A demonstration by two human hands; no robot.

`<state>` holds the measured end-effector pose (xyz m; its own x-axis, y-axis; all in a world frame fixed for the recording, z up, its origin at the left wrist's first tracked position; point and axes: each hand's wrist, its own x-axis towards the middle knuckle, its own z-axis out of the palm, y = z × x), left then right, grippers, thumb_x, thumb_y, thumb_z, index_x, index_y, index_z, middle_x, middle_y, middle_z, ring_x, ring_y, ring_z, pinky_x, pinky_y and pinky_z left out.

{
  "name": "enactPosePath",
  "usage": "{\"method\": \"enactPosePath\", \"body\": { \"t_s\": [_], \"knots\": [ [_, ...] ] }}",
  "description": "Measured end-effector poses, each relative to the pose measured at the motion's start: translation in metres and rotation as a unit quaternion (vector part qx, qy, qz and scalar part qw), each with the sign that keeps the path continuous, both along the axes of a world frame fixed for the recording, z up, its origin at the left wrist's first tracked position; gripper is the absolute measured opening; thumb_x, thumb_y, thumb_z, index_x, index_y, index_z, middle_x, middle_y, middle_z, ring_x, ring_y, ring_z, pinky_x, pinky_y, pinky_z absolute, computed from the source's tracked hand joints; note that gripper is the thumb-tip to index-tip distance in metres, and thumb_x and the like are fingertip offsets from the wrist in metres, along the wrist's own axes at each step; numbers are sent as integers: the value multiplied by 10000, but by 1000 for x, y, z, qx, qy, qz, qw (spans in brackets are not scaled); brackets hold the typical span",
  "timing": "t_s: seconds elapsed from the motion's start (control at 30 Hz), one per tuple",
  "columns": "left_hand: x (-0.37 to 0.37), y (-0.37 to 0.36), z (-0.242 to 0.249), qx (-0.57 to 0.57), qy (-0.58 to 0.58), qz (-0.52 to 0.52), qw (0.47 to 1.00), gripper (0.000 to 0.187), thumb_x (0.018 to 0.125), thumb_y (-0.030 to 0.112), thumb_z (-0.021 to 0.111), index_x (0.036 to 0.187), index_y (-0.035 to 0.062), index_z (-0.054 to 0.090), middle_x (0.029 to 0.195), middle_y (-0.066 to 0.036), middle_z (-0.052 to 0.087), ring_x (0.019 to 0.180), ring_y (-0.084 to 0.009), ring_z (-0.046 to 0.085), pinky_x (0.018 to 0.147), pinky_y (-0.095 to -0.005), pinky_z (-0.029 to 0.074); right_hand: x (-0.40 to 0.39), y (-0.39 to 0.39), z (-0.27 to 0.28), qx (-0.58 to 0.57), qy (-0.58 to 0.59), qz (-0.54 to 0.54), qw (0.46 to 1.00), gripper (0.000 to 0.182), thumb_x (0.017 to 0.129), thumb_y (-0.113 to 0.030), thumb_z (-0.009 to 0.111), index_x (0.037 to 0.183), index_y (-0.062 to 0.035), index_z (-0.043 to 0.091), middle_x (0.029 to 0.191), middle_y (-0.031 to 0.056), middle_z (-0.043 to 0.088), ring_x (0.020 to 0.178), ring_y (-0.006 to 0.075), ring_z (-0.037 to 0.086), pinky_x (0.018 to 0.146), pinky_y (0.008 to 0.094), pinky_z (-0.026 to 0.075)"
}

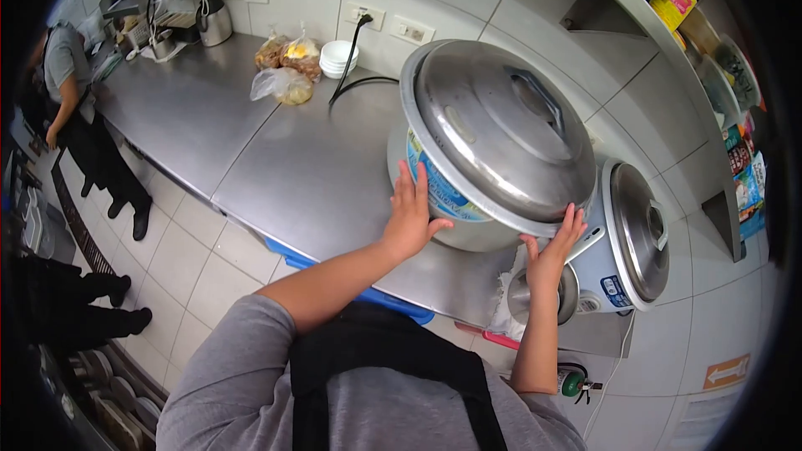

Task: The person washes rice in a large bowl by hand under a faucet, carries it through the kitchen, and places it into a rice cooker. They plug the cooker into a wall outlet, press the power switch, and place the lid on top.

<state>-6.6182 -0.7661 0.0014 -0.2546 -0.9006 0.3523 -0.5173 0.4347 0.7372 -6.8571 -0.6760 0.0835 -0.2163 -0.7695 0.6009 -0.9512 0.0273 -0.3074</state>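
Observation:
A large round metal pot (476,236) with a blue label stands on the steel counter, and a domed steel lid (468,117) with a dark handle covers it. My left hand (409,215) lies against the label side, its fingers stretched and its thumb apart. At the near right rim is my right hand (553,252), fingers extended upward and touching the edge. Neither hand is wrapped around anything. Just behind my right wrist sits a small metal pan (520,296), partly hidden. A white rice cooker (595,263) with a steel lid stands to the right.
Along the wall are bags of food (292,63), stacked white bowls (337,57) and a black power cord (357,43). A metal jug (215,21) stands farther left. Overhead at right hangs a loaded shelf (668,33). Another person (71,75) stands at far left.

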Motion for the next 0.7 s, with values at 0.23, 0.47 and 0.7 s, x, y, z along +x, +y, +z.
{"method": "enactPosePath", "body": {
  "t_s": [0.23, 0.47, 0.7],
  "knots": [
    [54, 12, 11, 39, -223, -42, 973, 1054, 785, 415, 727, 1524, 190, 9, 1563, -228, 31, 1389, -438, 253, 1069, -653, 242, 4, 5, 6, -3, -4, 13, 1000, 953, 761, -225, 786, 1502, -121, 196, 1542, 241, 137, 1412, 498, 82, 1132, 529, 180],
    [146, 147, -83, 94, -362, -48, 926, 923, 804, 410, 704, 1518, 331, 124, 1584, -141, 71, 1399, -416, 246, 1037, -691, 249, -2, 29, -1, 5, -53, 84, 995, 863, 816, -93, 708, 1503, -99, 185, 1551, 223, 125, 1424, 425, 159, 1143, 469, 201],
    [299, 354, -228, 595, -46, 59, 800, 703, 874, 459, 596, 1450, 126, 367, 1326, -196, 538, 1228, -342, 511, 1030, -426, 402, 2, 61, -79, 135, -92, 112, 980, 668, 835, -65, 660, 1434, -90, 367, 1520, 220, 241, 1404, 385, 254, 1127, 448, 240]
  ]
}}
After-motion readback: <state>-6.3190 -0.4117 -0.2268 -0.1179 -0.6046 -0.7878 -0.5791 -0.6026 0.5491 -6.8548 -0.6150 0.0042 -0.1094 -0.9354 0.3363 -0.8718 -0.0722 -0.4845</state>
